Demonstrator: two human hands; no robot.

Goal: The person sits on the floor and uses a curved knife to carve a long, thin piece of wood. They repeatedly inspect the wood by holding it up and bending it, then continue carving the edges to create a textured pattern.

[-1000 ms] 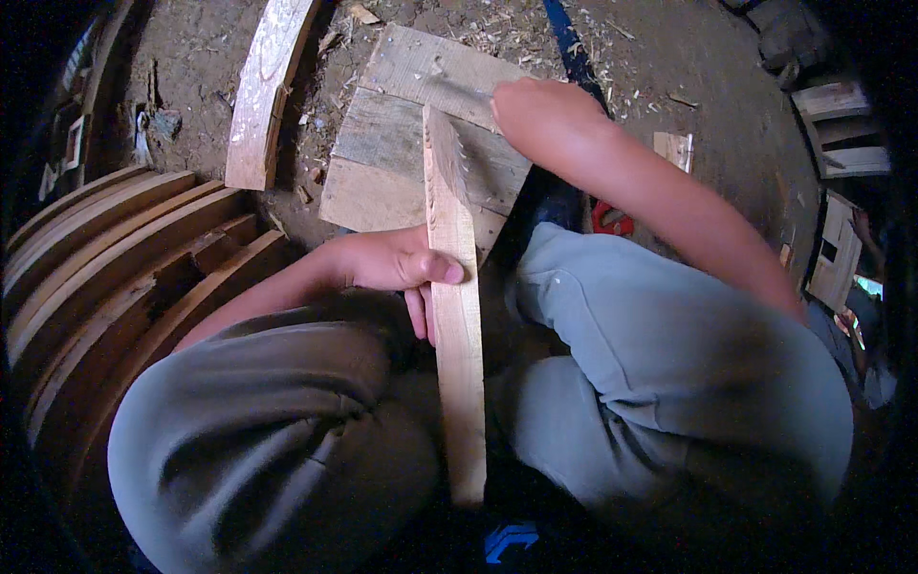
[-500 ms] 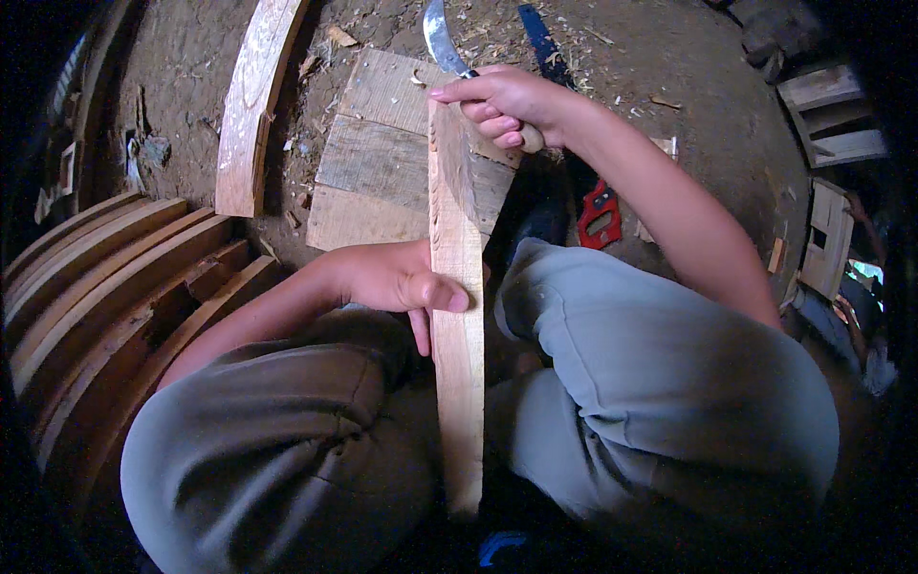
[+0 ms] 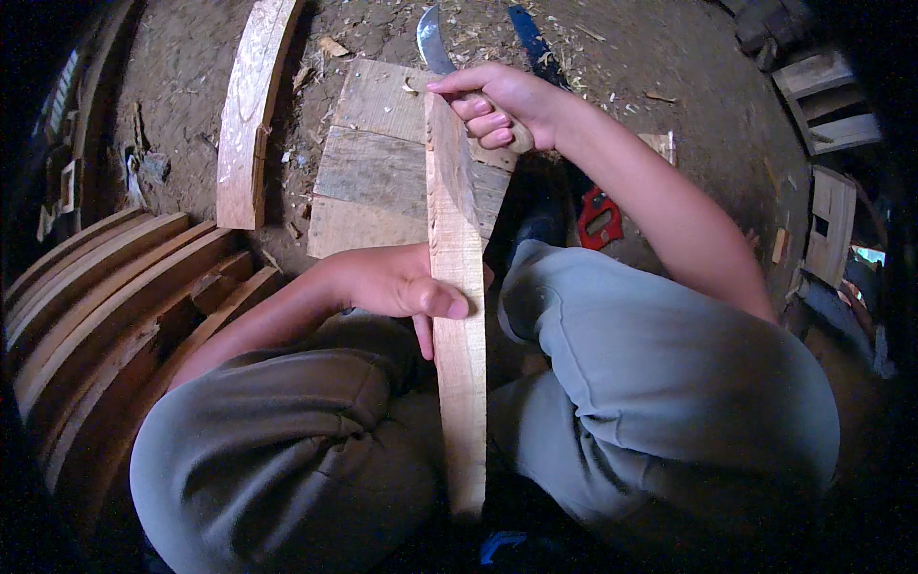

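Between my knees stands a long, pale piece of wood, its far end cut at a slant. My left hand is closed around its middle, the thumb lying over the upper face and other fingers partly hidden beneath. In my right hand is a knife with a curved, hooked blade and a light wooden handle. The blade points away from me, beyond the wood's far end, and the right thumb reaches to that end. Below lies a board of grey and brown planks.
A red-handled saw lies on the dirt floor, its dark blade running away past my right hand. Curved wooden beams are stacked at the left, with another light beam farther off. Wooden frames stand at the right. Shavings litter the ground.
My right hand with the knife has shifted slightly, its fingers wrapping the handle a little differently. My left hand keeps its grip on the wood. The whole view has moved a little.
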